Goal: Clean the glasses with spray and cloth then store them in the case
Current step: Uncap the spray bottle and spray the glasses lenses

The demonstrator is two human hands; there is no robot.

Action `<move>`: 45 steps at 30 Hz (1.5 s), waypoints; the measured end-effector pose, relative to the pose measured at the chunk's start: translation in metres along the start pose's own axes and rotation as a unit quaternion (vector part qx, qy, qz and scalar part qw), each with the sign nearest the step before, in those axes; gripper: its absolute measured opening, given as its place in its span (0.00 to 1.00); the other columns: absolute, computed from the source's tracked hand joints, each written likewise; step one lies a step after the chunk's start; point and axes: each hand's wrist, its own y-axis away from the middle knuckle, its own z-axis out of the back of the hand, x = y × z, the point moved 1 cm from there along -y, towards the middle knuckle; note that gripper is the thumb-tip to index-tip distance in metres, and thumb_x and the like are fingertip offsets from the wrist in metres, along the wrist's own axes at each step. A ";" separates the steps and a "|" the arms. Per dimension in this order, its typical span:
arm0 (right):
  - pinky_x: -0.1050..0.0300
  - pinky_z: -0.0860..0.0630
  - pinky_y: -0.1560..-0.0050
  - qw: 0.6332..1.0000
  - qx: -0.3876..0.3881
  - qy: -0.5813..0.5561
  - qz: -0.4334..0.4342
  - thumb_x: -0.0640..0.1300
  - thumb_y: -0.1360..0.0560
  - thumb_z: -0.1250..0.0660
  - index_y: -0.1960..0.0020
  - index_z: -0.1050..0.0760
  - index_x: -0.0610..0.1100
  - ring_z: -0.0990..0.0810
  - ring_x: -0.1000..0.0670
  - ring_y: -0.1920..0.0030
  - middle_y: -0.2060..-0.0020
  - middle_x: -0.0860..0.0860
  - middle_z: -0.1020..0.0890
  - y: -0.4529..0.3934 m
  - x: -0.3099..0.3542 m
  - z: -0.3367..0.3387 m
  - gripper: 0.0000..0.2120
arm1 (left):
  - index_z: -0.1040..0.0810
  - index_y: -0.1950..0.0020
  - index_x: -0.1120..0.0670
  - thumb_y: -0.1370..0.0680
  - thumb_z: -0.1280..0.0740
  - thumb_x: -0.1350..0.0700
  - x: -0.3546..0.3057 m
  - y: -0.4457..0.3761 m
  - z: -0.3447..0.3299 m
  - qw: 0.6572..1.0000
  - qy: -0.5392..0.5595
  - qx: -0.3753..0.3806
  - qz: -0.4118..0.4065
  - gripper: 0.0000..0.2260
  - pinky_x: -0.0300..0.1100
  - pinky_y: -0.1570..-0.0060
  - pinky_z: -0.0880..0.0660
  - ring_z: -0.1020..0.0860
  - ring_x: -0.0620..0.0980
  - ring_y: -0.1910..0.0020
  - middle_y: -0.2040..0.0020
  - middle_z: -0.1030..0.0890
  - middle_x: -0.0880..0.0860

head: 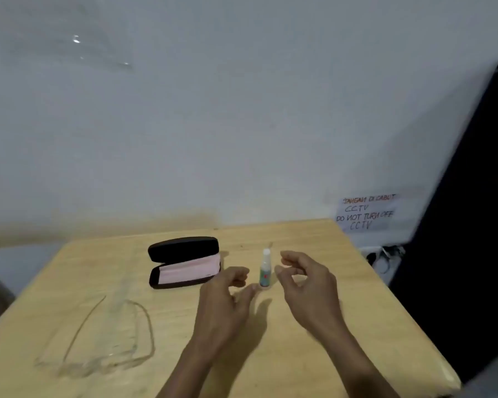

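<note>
Head cam view: there's a wooden table (pixel 299 354) against a pale wall, and a small spray bottle (pixel 265 268) stands upright near the middle of it. Both hands hover either side of the bottle. The left hand (pixel 227 297) has fingers loosely curled, holding nothing, fingertip just beside the bottle's base; can't tell if it touches. The right hand (pixel 305 282) is also loosely curled and empty, close to the bottle. The black glasses case (pixel 183 261) sits open to the left, with a pink cloth (pixel 189 270) inside. The clear-framed glasses (pixel 104 340) lie unfolded at the near left. A handwritten CCTV note (pixel 367 213) hangs on the wall.
</note>
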 end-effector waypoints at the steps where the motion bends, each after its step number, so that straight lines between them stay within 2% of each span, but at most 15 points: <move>1: 0.51 0.19 0.49 1.000 0.003 0.004 0.000 0.47 0.25 0.27 0.39 0.19 0.52 0.19 0.62 0.51 0.50 0.60 0.17 -0.005 -0.002 -0.003 0.14 | 0.19 0.41 0.52 0.27 0.25 0.54 0.004 -0.005 -0.007 1.000 0.005 -0.007 -0.002 0.15 0.26 0.57 0.26 0.19 0.40 0.48 0.49 0.16 0.47; 4: 0.58 0.21 0.49 1.000 0.025 0.006 0.010 0.50 0.24 0.27 0.35 0.22 0.55 0.20 0.62 0.46 0.46 0.61 0.18 -0.017 -0.005 -0.010 0.18 | 0.21 0.35 0.54 0.27 0.26 0.53 0.002 -0.017 -0.019 1.000 -0.002 0.000 0.018 0.21 0.34 0.45 0.28 0.21 0.45 0.40 0.41 0.18 0.48; 7: 0.65 0.22 0.51 0.999 0.037 -0.008 0.028 0.51 0.25 0.27 0.39 0.19 0.58 0.20 0.60 0.44 0.45 0.61 0.17 -0.025 -0.008 -0.016 0.15 | 0.22 0.34 0.52 0.27 0.26 0.51 0.002 -0.023 -0.031 0.999 0.033 0.008 0.038 0.22 0.36 0.41 0.29 0.23 0.41 0.38 0.39 0.19 0.45; 10: 0.52 0.21 0.45 0.998 0.035 0.021 0.040 0.51 0.25 0.26 0.44 0.17 0.57 0.19 0.56 0.43 0.48 0.62 0.16 -0.028 -0.009 -0.021 0.10 | 0.18 0.41 0.48 0.28 0.25 0.50 0.004 -0.026 -0.038 0.999 0.027 -0.013 0.037 0.16 0.38 0.44 0.23 0.20 0.37 0.44 0.46 0.16 0.41; 12: 0.49 0.21 0.45 0.998 0.035 0.033 0.048 0.51 0.25 0.26 0.46 0.16 0.55 0.19 0.55 0.45 0.50 0.61 0.15 -0.028 -0.009 -0.026 0.09 | 0.16 0.46 0.47 0.28 0.26 0.51 0.007 -0.028 -0.040 0.999 0.027 -0.018 0.037 0.12 0.42 0.47 0.22 0.19 0.36 0.48 0.51 0.14 0.40; 15: 0.53 0.22 0.47 0.997 0.030 0.028 0.058 0.48 0.25 0.26 0.48 0.16 0.53 0.18 0.57 0.47 0.53 0.61 0.15 -0.027 -0.008 -0.030 0.06 | 0.15 0.48 0.48 0.28 0.26 0.53 0.008 -0.030 -0.039 0.998 0.031 -0.026 0.038 0.09 0.46 0.47 0.22 0.18 0.37 0.51 0.54 0.14 0.40; 20: 0.69 0.27 0.50 0.998 0.018 -0.022 0.048 0.46 0.25 0.25 0.50 0.15 0.52 0.18 0.60 0.49 0.56 0.61 0.14 -0.015 0.004 -0.029 0.05 | 0.16 0.50 0.45 0.27 0.26 0.55 -0.001 -0.021 -0.027 0.997 0.073 -0.032 0.011 0.08 0.45 0.50 0.21 0.18 0.36 0.52 0.56 0.15 0.39; 24: 0.66 0.24 0.51 0.997 0.000 -0.057 0.051 0.47 0.26 0.25 0.49 0.15 0.52 0.17 0.58 0.49 0.55 0.59 0.14 0.004 0.017 -0.024 0.06 | 0.21 0.54 0.34 0.27 0.25 0.56 -0.009 -0.005 -0.007 0.996 0.081 -0.023 -0.030 0.16 0.28 0.52 0.27 0.19 0.34 0.52 0.58 0.17 0.32; 25: 0.66 0.23 0.51 0.997 -0.003 -0.054 0.056 0.48 0.26 0.25 0.48 0.15 0.53 0.17 0.58 0.49 0.55 0.59 0.14 0.009 0.020 -0.023 0.07 | 0.22 0.54 0.33 0.27 0.26 0.57 -0.009 -0.001 -0.003 0.996 0.080 -0.024 -0.036 0.16 0.27 0.53 0.27 0.18 0.35 0.53 0.58 0.17 0.31; 27: 0.67 0.24 0.51 0.997 -0.006 -0.035 0.069 0.49 0.26 0.25 0.46 0.16 0.54 0.18 0.58 0.48 0.53 0.60 0.14 0.020 0.025 -0.023 0.09 | 0.19 0.54 0.37 0.26 0.27 0.57 -0.008 0.007 0.004 0.995 0.077 -0.028 -0.054 0.13 0.35 0.54 0.22 0.17 0.38 0.56 0.58 0.18 0.32; 29: 0.66 0.24 0.52 0.997 -0.007 -0.024 0.074 0.49 0.26 0.25 0.46 0.17 0.55 0.17 0.57 0.49 0.55 0.60 0.15 0.028 0.029 -0.023 0.10 | 0.20 0.47 0.41 0.25 0.28 0.54 -0.008 0.015 0.009 0.994 0.070 -0.032 -0.073 0.11 0.45 0.57 0.20 0.16 0.40 0.58 0.57 0.18 0.33; 33: 0.62 0.22 0.52 0.996 -0.008 -0.038 0.079 0.46 0.26 0.24 0.49 0.16 0.52 0.16 0.56 0.51 0.57 0.59 0.14 0.038 0.036 -0.022 0.07 | 0.18 0.45 0.46 0.25 0.31 0.50 -0.002 0.030 0.016 0.993 0.039 -0.043 -0.106 0.10 0.55 0.53 0.22 0.17 0.46 0.55 0.55 0.15 0.41; 38: 0.56 0.20 0.54 0.995 0.016 -0.064 0.071 0.44 0.28 0.22 0.52 0.15 0.54 0.16 0.55 0.52 0.56 0.61 0.13 0.043 0.048 -0.022 0.07 | 0.17 0.45 0.51 0.25 0.30 0.53 -0.002 0.043 0.029 0.990 -0.015 -0.076 -0.118 0.10 0.46 0.54 0.25 0.20 0.51 0.53 0.55 0.15 0.46; 42: 0.47 0.18 0.52 0.994 0.030 -0.056 0.086 0.44 0.28 0.22 0.53 0.15 0.52 0.15 0.54 0.53 0.57 0.59 0.13 0.039 0.058 -0.021 0.06 | 0.18 0.46 0.51 0.26 0.30 0.54 -0.005 0.041 0.037 0.988 -0.008 -0.091 -0.127 0.09 0.44 0.55 0.25 0.20 0.51 0.54 0.56 0.15 0.47; 45: 0.47 0.18 0.50 0.992 0.039 -0.057 0.105 0.42 0.28 0.22 0.53 0.14 0.47 0.14 0.54 0.53 0.57 0.57 0.13 0.033 0.065 -0.017 0.05 | 0.19 0.46 0.50 0.25 0.31 0.52 -0.008 0.039 0.041 0.985 0.002 -0.095 -0.142 0.09 0.43 0.55 0.25 0.20 0.50 0.54 0.56 0.16 0.46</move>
